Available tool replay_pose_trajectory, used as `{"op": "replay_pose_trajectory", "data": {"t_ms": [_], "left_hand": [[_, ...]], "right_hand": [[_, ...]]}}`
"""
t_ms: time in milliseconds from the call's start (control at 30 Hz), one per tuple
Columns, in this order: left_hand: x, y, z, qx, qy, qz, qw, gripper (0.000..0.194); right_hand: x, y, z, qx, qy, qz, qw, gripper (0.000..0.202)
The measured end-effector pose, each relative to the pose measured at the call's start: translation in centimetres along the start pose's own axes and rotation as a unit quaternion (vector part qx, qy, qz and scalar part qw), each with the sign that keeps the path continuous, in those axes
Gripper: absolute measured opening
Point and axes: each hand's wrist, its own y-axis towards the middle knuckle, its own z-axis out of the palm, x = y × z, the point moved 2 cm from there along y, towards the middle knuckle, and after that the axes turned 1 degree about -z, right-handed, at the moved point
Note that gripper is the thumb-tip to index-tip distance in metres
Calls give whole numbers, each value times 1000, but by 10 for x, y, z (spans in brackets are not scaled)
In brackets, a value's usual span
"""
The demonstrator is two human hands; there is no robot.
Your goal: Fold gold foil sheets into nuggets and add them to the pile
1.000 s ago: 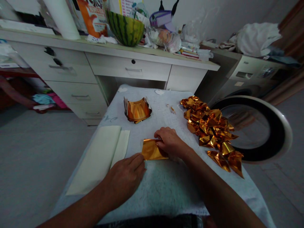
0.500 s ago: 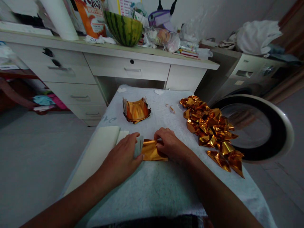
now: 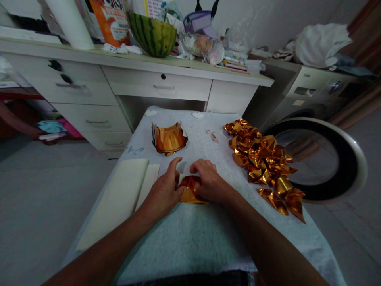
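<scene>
A small sheet of gold foil paper [image 3: 191, 195] lies on the cloth-covered table, its surface bent up between my hands. My left hand [image 3: 166, 186] pinches its left edge, thumb low and index finger raised. At the other edge my right hand [image 3: 210, 180] grips the foil with curled fingers. Beyond them stands a curved stack of gold foil sheets [image 3: 169, 139]. To the right lies a heap of folded gold foil pieces [image 3: 264, 159]. Pale paper sheets [image 3: 116, 198] rest beside my left forearm.
A few tiny scraps [image 3: 212, 136] lie near the table's far side. Behind the table is a white desk [image 3: 166, 88] bearing half a watermelon [image 3: 151, 35], a paper roll [image 3: 70, 24] and bags. At the right, the washing machine's round door [image 3: 351, 159] hangs open beside the table.
My left hand has moved from the pale paper onto the foil's left edge. The foil, flat before, is now bent up between both hands.
</scene>
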Motion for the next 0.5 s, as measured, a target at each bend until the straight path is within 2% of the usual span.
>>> {"op": "replay_pose_trajectory", "data": {"t_ms": [67, 167, 267, 333, 433, 500], "left_hand": [[0, 1, 1, -2, -46, 13, 999, 71], [1, 2, 1, -11, -102, 21, 994, 64], [4, 4, -2, -23, -137, 1, 990, 35], [5, 3, -4, -12, -169, -21, 985, 16], [4, 3, -7, -4, -254, -49, 966, 21], [2, 3, -8, -24, -315, -67, 946, 21]], "right_hand": [[3, 0, -5, -5, 46, -27, 999, 36], [4, 1, -11, -11, 117, -56, 991, 16], [-2, 2, -13, -36, 250, -15, 967, 8], [-6, 2, -11, -38, 379, 40, 924, 9], [-7, 2, -5, -24, 526, 90, 845, 16], [-5, 1, -2, -20, 574, 99, 812, 18]]}}
